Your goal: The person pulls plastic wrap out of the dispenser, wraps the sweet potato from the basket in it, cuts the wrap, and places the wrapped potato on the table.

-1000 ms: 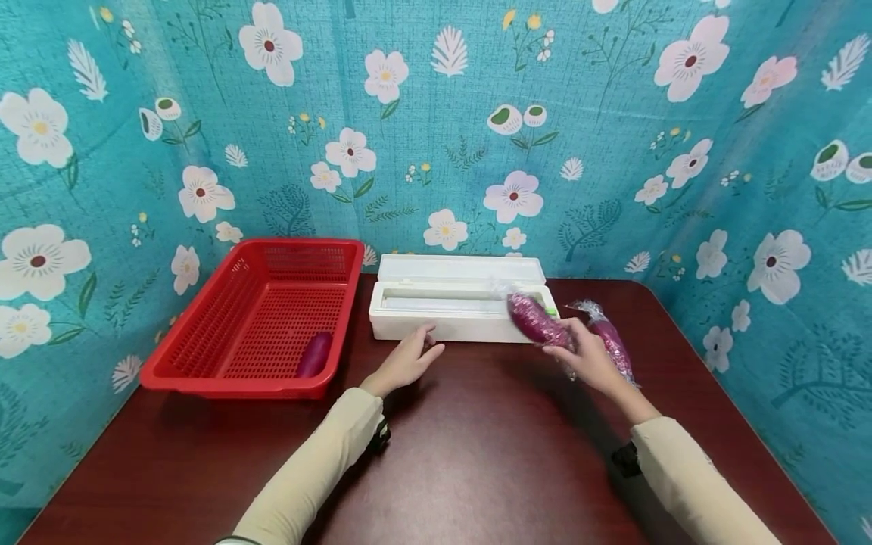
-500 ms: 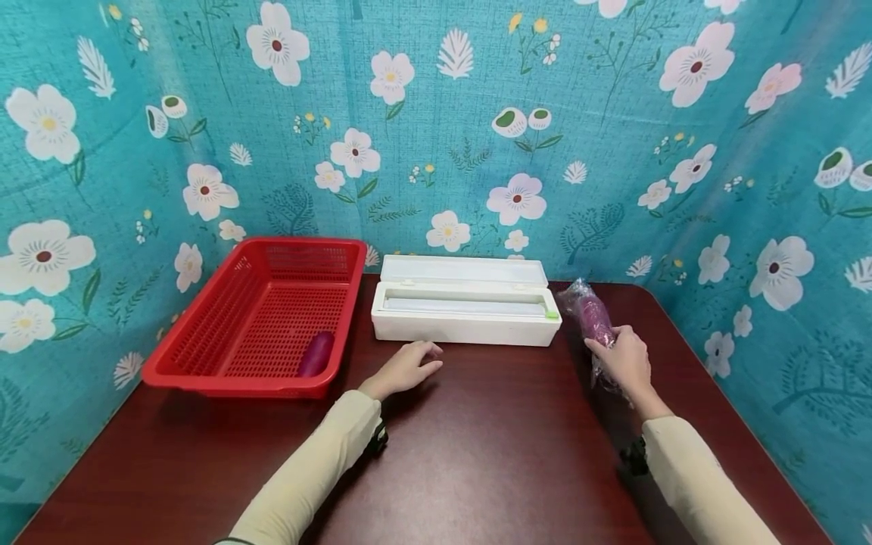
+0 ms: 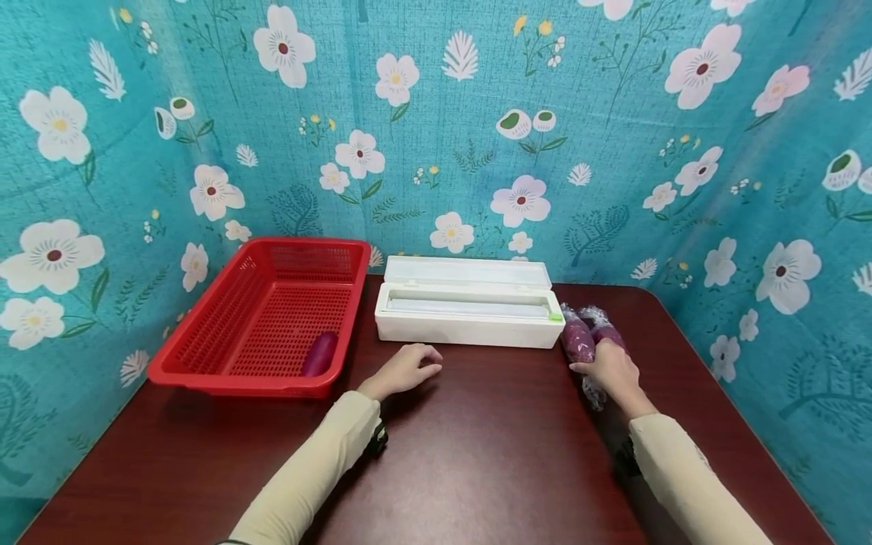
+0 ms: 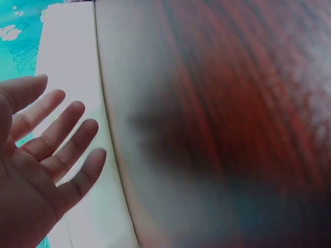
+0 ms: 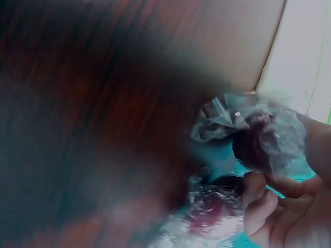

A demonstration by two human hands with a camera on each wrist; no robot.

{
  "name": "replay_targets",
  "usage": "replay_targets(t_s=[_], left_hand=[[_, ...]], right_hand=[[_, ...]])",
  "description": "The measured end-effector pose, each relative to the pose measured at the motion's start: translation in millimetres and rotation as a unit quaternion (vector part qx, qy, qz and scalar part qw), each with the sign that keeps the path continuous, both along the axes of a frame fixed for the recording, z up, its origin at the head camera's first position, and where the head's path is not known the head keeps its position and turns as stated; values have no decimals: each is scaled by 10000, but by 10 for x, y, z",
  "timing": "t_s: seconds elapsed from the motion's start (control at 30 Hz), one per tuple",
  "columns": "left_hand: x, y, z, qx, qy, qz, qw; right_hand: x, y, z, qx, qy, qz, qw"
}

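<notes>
My right hand pinches the near end of a purple, elongated vegetable wrapped in cling film, at the table's right side. Close against its right lies a second wrapped purple vegetable, partly hidden by the hand. In the right wrist view, thumb and fingers sit on either side of the held vegetable, and crinkled film sticks out from its end. My left hand hovers or rests, loosely bent and holding nothing, in front of the white cling film dispenser. The left wrist view shows its fingers spread and relaxed.
The dispenser's lid is raised, with a film roll inside and a green slider at its right end. A red plastic basket at the left contains an unwrapped purple vegetable. A flowered curtain borders the dark table.
My right hand has carried the wrapped vegetable from over the dispenser's right end rightward and down, beside the other wrapped one. The left hand has stayed nearly still.
</notes>
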State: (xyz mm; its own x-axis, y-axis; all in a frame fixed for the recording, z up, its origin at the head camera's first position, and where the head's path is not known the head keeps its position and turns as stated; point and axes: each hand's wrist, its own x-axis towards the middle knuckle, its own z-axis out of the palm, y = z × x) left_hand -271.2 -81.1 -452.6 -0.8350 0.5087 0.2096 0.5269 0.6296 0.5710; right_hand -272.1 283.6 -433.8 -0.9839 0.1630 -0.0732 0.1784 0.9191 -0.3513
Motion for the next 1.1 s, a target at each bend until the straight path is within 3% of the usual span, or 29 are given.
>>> replay_targets(t_s=[0.13,0.2,0.27,0.43,0.57,0.67,0.8,0.97,1.1], left_hand=[[-25,-29,45,-106,190,880,9959],[-56,-42,84,-6,379,1380,9897],[-97,-57,141,215,597,1746,9826],[-222,-88,269,760,1044,2634,9560],[-327,-124,325,625,1048,3314,9356],[-386,-152,358,174,758,3540,9320],[-438,-175,393,-368,383,3523,9344],[-464,-191,421,-597,191,3575,9318],[-491,-199,433,-665,158,3612,9300]], right_hand=[[-12,-28,90,392,-80,149,9991],[-12,-50,153,544,221,317,9978],[-31,-82,218,554,776,491,9942],[-169,-209,294,-46,2128,1208,9696],[-328,-331,259,-220,2399,1988,9500],[-423,-407,215,-217,2413,2407,9399],[-513,-471,198,16,2485,2610,9328],[-613,-488,218,309,2125,2572,9422],[-671,-490,248,187,1629,2507,9541]])
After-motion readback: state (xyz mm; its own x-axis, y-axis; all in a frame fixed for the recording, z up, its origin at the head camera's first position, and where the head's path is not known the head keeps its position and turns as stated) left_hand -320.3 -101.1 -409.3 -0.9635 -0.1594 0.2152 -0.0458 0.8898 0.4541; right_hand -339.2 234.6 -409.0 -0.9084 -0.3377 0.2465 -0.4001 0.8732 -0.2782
